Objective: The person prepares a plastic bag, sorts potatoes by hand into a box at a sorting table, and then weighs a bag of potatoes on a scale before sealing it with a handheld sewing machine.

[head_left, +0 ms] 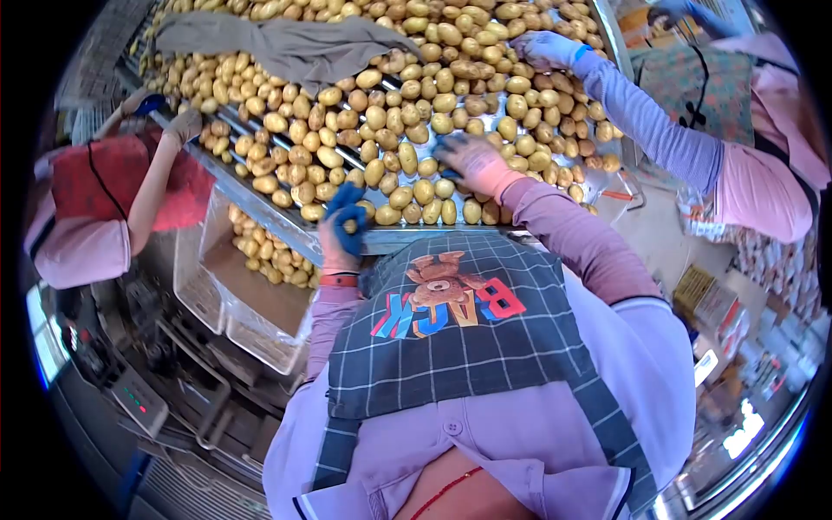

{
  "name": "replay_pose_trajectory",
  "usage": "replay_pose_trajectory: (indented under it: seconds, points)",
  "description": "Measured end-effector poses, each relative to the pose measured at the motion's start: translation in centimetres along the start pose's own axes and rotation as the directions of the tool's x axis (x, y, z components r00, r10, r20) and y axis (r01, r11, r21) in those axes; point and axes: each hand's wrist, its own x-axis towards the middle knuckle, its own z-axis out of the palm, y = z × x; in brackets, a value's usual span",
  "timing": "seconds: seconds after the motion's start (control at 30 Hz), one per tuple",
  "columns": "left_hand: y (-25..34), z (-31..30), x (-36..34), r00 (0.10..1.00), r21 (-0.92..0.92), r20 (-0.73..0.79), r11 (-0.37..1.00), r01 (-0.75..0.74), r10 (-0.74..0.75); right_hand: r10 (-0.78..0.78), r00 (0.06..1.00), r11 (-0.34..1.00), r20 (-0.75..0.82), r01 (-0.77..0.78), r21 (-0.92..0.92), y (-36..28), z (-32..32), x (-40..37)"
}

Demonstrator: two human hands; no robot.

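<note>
Many yellow-brown potatoes (407, 158) cover a metal sorting table (407, 236) in front of me. My left hand (346, 227), in a blue-fingered glove, is at the table's near edge with its fingers curled round a potato. Farther right, my right hand (472, 163) reaches over the table, palm down, its blue-tipped fingers among the potatoes. Its fingers are spread, and no potato shows in its grip. Metal rollers (348, 156) show between the potatoes on the left.
A grey cloth (286, 45) lies over the potatoes. A co-worker's gloved hand (548, 50) reaches in from the right, another's hand (184, 126) rests at the left edge. Below the left edge stands a white crate (260, 334) by a pile of potatoes.
</note>
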Motion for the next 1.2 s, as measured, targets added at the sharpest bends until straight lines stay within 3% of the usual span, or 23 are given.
replay_pose_trajectory:
  seconds: [0.03,0.1,0.17,0.2,0.23,0.27,0.3,0.33,0.37,0.4,0.43,0.5,0.53,0.57,0.63,0.77,0.83,0.9,0.93,0.97,1.07,1.17,1.2]
  points:
    - [0.5,-1.7,0.2,0.995,-0.035,-0.068,0.997,-0.069,0.066,0.236,0.934,0.957,0.268,-0.271,0.105,-1.0,-4.7,0.9]
    - [1.5,-4.6,0.8,0.931,0.227,-0.144,0.927,-0.298,0.335,0.329,0.881,0.897,0.339,-0.404,0.179,-0.4,-5.2,2.0]
    - [2.6,-4.3,1.4,0.808,0.425,-0.134,0.769,-0.477,0.574,0.234,0.873,0.943,0.428,-0.31,0.117,0.5,-6.0,4.0]
    - [2.8,-4.1,1.4,0.767,0.714,-0.013,0.543,-0.442,0.641,0.143,0.836,0.975,0.529,-0.212,0.071,0.8,-6.1,5.2]
    - [3.4,-2.6,0.6,0.742,0.904,0.117,0.238,-0.354,0.66,0.08,0.704,0.988,0.706,-0.149,0.037,2.2,-4.8,7.7]
    - [1.9,-2.5,1.0,0.788,0.951,0.148,0.132,-0.279,0.598,0.04,0.689,0.972,0.724,-0.194,0.131,1.4,-10.1,9.8]
    - [0.4,-3.0,1.5,0.902,0.944,0.187,0.181,-0.274,0.39,0.027,0.744,0.97,0.668,-0.182,0.164,1.6,-10.5,12.3]
    - [-0.8,-1.9,0.9,0.901,0.907,0.287,0.209,-0.365,0.326,0.089,0.882,0.973,0.462,-0.175,0.147,2.2,-9.3,14.7]
    - [-2.6,-1.0,0.6,0.874,0.949,0.258,0.059,-0.308,0.413,0.213,0.941,0.947,0.264,-0.266,0.181,1.1,-11.0,16.3]
    - [-3.1,-0.4,0.6,0.86,0.937,0.278,0.079,-0.341,0.428,0.123,0.988,0.984,0.093,-0.134,0.117,1.1,-10.2,18.0]
    - [-3.3,-0.2,0.8,0.846,0.922,0.296,0.098,-0.374,0.442,0.119,0.989,0.985,0.093,-0.129,0.116,0.5,-9.5,18.5]
    - [-2.1,-0.8,0.8,0.849,0.814,0.401,0.291,-0.502,0.343,0.159,0.897,0.985,0.413,-0.117,-0.124,-1.0,-7.6,18.5]
    - [-1.8,-1.3,0.7,0.891,0.602,0.289,0.658,-0.453,0.35,0.203,0.919,0.972,0.339,-0.148,-0.18,-1.4,-5.5,18.6]
    - [-1.4,-1.8,0.5,0.878,0.531,0.18,0.708,-0.466,0.443,0.202,0.936,0.974,0.288,-0.162,-0.158,-1.5,-4.9,17.8]
    - [-0.2,-3.4,-0.3,0.919,0.289,-0.1,0.895,-0.341,0.382,0.233,0.935,0.972,0.268,-0.227,-0.052,0.1,-5.6,14.9]
    - [2.4,-5.1,-2.8,0.951,0.225,-0.151,0.946,-0.234,0.271,0.427,0.904,0.833,0.026,-0.404,0.378,1.4,-4.8,10.3]
    - [1.1,-5.4,-2.2,0.901,0.353,-0.123,0.867,-0.351,0.415,0.382,0.91,0.92,-0.164,-0.357,0.161,-0.3,-1.6,5.8]
    - [1.2,-4.2,-2.2,0.919,0.524,0.029,0.777,-0.35,0.394,0.033,0.998,0.998,-0.048,-0.036,-0.047,-0.1,-2.6,0.4]
    - [1.2,-2.5,-2.3,0.95,0.478,-0.036,0.84,-0.255,0.309,0.158,0.987,0.982,0.0,-0.158,0.107,1.3,-1.8,-1.6]
    - [0.8,-1.2,-2.0,0.935,0.426,0.023,0.842,-0.331,0.355,0.144,0.989,0.989,0.032,-0.142,-0.047,2.7,-2.3,-2.4]
    - [-0.1,0.9,-0.5,0.918,0.44,0.141,0.808,-0.392,0.37,0.477,0.853,0.879,-0.213,-0.471,0.079,4.1,-2.4,-1.8]
    - [-0.6,3.2,0.8,0.958,0.352,0.133,0.891,-0.287,0.256,0.433,0.841,0.897,-0.325,-0.366,0.249,1.5,-5.6,3.1]
    - [-0.6,4.3,0.7,0.971,0.324,0.129,0.916,-0.235,0.203,0.383,0.897,0.921,-0.22,-0.354,0.162,0.3,-6.1,5.3]
